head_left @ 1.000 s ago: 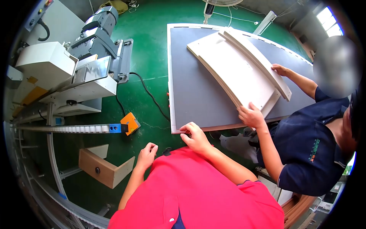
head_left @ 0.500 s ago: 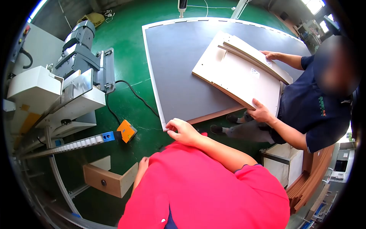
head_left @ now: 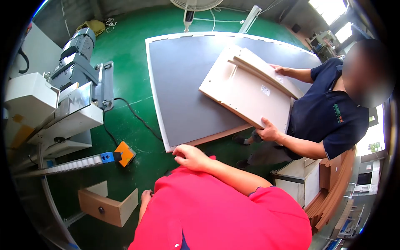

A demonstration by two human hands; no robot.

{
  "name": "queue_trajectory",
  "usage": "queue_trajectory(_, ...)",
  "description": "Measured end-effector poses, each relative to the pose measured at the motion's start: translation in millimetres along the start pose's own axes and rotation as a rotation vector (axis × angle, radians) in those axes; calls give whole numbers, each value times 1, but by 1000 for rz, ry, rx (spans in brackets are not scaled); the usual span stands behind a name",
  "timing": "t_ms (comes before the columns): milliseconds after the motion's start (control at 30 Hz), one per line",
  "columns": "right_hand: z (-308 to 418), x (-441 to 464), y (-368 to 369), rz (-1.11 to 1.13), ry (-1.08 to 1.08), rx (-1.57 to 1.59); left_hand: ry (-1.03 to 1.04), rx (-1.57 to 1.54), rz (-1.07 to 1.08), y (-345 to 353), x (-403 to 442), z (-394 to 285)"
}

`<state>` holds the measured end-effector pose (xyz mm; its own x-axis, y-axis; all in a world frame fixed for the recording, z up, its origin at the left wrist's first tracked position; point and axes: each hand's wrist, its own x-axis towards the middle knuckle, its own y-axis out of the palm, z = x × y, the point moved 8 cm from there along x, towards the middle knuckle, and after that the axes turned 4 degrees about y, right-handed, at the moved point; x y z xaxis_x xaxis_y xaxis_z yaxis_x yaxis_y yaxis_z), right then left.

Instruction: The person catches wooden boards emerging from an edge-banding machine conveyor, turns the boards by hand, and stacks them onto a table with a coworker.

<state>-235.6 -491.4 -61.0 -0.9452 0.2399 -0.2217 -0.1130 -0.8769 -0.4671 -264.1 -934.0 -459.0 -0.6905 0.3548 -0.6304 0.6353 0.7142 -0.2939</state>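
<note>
My right hand [head_left: 191,157] is beside the near left corner of a grey-topped table [head_left: 183,96] with a white edge. Its fingers are loosely bent, the thumb stands apart, and nothing shows in its grasp. Low beside the red shirt hangs my left hand [head_left: 146,196], partly hidden by the shirt; its fingers are too covered to read. A wooden drawer [head_left: 98,206] with a dark round knob is to its left. Across the table, a co-worker in a dark shirt holds a stack of pale panels [head_left: 246,89] at its edges with both hands.
A machine with a grey motor [head_left: 77,50] stands at the left, above a roller rail [head_left: 75,166]. An orange box [head_left: 125,153] with a black cable is on the green floor. Brown boards [head_left: 329,200] are stacked at the right, beside a white cabinet [head_left: 291,183]. A fan [head_left: 196,4] stands behind the table.
The view has shifted, so the table, machine and co-worker appear further left, and the fan head has come into sight. My right hand stays by the table corner. The co-worker still holds the panels.
</note>
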Motion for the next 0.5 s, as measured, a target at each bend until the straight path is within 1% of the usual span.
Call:
queue_trajectory(33,-2,0,4,-20,-23,-36,139,72,0,4,-24,-54)
queue_trajectory(67,3,-4,5,-38,-62,-52,297,139,0,18,-23,-102)
queue_trajectory(100,2,-6,9,-7,-59,-56,322,140,13,26,4,-80)
queue_trajectory(133,5,-9,10,20,-38,-61,20,-248,-33,34,24,-39)
queue_trajectory(167,7,-13,14,75,10,-83,69,-104,-26,42,46,-15)
queue_trajectory(200,8,-15,18,94,30,-94,13,-111,-16,41,38,-11)
queue_trajectory(333,6,-16,33,151,17,-117,-68,-106,33,51,32,-41)
queue_trajectory(500,4,-31,42,153,37,-116,-91,-105,86,71,41,-104)
